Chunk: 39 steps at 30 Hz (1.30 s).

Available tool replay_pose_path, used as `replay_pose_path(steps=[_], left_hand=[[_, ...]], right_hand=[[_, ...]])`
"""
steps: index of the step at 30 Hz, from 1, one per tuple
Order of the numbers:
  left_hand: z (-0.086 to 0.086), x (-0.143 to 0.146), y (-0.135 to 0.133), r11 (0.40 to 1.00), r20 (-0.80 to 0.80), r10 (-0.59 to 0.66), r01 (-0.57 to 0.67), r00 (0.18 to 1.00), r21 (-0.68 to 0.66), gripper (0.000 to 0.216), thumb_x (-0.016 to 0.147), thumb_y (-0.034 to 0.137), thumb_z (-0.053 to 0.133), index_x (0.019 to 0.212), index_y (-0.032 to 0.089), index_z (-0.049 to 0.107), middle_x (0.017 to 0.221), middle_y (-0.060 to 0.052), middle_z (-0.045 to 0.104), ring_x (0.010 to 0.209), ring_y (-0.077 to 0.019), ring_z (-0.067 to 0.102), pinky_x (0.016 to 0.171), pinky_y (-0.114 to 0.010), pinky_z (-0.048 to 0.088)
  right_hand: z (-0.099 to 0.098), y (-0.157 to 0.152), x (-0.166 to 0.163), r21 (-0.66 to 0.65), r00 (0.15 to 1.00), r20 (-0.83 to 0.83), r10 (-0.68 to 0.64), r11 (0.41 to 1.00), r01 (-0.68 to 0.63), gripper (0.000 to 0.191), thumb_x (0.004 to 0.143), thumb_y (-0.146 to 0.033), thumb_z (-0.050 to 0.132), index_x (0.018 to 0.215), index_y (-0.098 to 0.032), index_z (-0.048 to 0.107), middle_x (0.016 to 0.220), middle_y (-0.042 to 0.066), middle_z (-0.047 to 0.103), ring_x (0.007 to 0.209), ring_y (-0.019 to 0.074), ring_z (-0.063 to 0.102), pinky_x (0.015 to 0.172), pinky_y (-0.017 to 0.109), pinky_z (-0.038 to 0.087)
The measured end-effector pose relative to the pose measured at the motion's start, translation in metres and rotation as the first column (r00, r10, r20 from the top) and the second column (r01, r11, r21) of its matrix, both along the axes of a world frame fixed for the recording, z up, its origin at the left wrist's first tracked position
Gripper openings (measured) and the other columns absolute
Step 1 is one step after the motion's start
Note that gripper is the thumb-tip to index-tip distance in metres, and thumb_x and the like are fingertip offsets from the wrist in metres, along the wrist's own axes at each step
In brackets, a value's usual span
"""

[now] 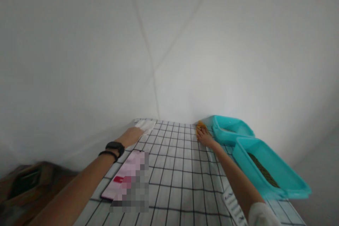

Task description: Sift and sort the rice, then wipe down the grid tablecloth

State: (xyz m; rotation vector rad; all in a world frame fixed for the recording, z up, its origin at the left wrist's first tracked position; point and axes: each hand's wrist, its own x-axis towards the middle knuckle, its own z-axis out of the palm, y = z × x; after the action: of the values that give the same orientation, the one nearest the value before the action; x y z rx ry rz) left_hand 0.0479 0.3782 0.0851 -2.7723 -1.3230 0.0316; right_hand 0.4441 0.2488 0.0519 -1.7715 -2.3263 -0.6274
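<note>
At the far edge of the table (172,169), the right hand (205,137) rests fingers-down on an orange cloth (200,125) just left of the teal trays (230,130), while the left hand (132,136) lies flat, touching a white paper (145,125) at centre-left.

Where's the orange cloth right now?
In the head view, the orange cloth sits at the table's far right, under the right hand fingertips, beside the nearer-to-wall turquoise tray.
</note>
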Motion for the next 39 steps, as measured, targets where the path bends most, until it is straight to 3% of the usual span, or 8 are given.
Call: replay_pose_path(steps=[4, 10, 13, 16, 22, 27, 34, 39], left_hand=[[0.001, 0.005, 0.002, 0.999, 0.064, 0.042, -0.04, 0.997, -0.018, 0.027, 0.096, 0.036, 0.068, 0.114, 0.016, 0.069, 0.119, -0.009, 0.072, 0.107, -0.026, 0.07, 0.095, -0.051, 0.058], [-0.004, -0.018, -0.002, 0.99, 0.203, 0.138, -0.135, 0.969, -0.029, 0.031, 0.097, 0.037, 0.066, 0.121, 0.018, 0.068, 0.123, -0.01, 0.072, 0.111, -0.027, 0.069, 0.098, -0.053, 0.057], [-0.008, -0.033, -0.005, 0.979, 0.298, 0.197, -0.202, 0.934, -0.017, 0.033, 0.098, 0.037, 0.066, 0.124, 0.018, 0.067, 0.127, -0.01, 0.071, 0.113, -0.0275, 0.069, 0.098, -0.053, 0.057], [-0.009, -0.042, -0.006, 0.957, 0.389, 0.268, -0.291, 0.881, 0.0, 0.031, 0.097, 0.037, 0.066, 0.121, 0.017, 0.067, 0.126, -0.01, 0.071, 0.112, -0.0267, 0.069, 0.097, -0.051, 0.058], [-0.004, -0.048, -0.013, 0.816, 0.555, 0.469, -0.578, 0.687, 0.026, 0.036, 0.099, 0.039, 0.064, 0.128, 0.018, 0.064, 0.123, -0.011, 0.071, 0.107, -0.0267, 0.07, 0.094, -0.051, 0.059], [-0.006, -0.054, -0.027, 0.758, 0.595, 0.516, -0.652, 0.616, 0.016, 0.038, 0.1, 0.039, 0.061, 0.131, 0.018, 0.062, 0.119, -0.01, 0.072, 0.102, -0.0253, 0.071, 0.091, -0.049, 0.06], [-0.015, -0.046, -0.034, 0.812, 0.576, 0.454, -0.582, 0.679, 0.046, 0.036, 0.1, 0.036, 0.062, 0.132, 0.018, 0.062, 0.113, -0.008, 0.073, 0.095, -0.0233, 0.073, 0.087, -0.047, 0.062], [-0.02, -0.03, -0.032, 0.859, 0.561, 0.396, -0.509, 0.728, 0.054, 0.037, 0.1, 0.034, 0.062, 0.134, 0.019, 0.061, 0.115, -0.008, 0.073, 0.095, -0.0227, 0.073, 0.086, -0.046, 0.063]], right_hand=[[-0.017, -0.024, -0.001, -0.097, 0.999, -0.022, -0.038, 0.995, 0.036, 0.033, 0.101, -0.034, 0.067, 0.132, -0.022, 0.065, 0.142, 0.011, 0.062, 0.122, 0.0274, 0.064, 0.103, 0.052, 0.054], [-0.046, -0.101, -0.062, -0.203, 0.985, -0.099, 0.143, 0.966, -0.161, 0.053, 0.104, -0.025, 0.054, 0.157, -0.019, 0.047, 0.163, 0.017, 0.046, 0.153, 0.0387, 0.035, 0.118, 0.063, 0.039], [-0.048, -0.14, -0.078, -0.221, 0.964, -0.157, 0.216, 0.943, -0.248, 0.064, 0.105, -0.023, 0.047, 0.166, -0.024, 0.029, 0.169, 0.012, 0.036, 0.158, 0.037, 0.024, 0.119, 0.06, 0.04], [-0.045, -0.148, -0.075, -0.232, 0.946, -0.19, 0.263, 0.924, -0.303, 0.067, 0.103, -0.022, 0.047, 0.167, -0.028, 0.028, 0.17, 0.006, 0.036, 0.16, 0.0307, 0.021, 0.123, 0.053, 0.039], [-0.029, -0.066, -0.057, -0.262, 0.949, -0.178, 0.259, 0.917, -0.299, 0.055, 0.105, -0.021, 0.047, 0.159, -0.013, 0.042, 0.161, 0.019, 0.048, 0.153, 0.0324, 0.038, 0.123, 0.058, 0.035], [-0.015, 0.033, -0.107, -0.259, 0.92, -0.169, 0.352, 0.885, -0.386, 0.045, 0.101, -0.029, 0.067, 0.145, -0.021, 0.057, 0.154, 0.013, 0.054, 0.14, 0.0339, 0.053, 0.115, 0.063, 0.042], [-0.02, 0.104, -0.236, -0.266, 0.766, -0.172, 0.619, 0.719, -0.641, 0.044, 0.102, -0.026, 0.066, 0.145, -0.022, 0.058, 0.154, 0.011, 0.055, 0.138, 0.0312, 0.055, 0.115, 0.059, 0.043], [-0.023, 0.143, -0.252, -0.214, 0.798, -0.151, 0.583, 0.769, -0.603, 0.041, 0.102, -0.031, 0.066, 0.141, -0.021, 0.059, 0.151, 0.012, 0.055, 0.134, 0.0312, 0.057, 0.11, 0.057, 0.048]])
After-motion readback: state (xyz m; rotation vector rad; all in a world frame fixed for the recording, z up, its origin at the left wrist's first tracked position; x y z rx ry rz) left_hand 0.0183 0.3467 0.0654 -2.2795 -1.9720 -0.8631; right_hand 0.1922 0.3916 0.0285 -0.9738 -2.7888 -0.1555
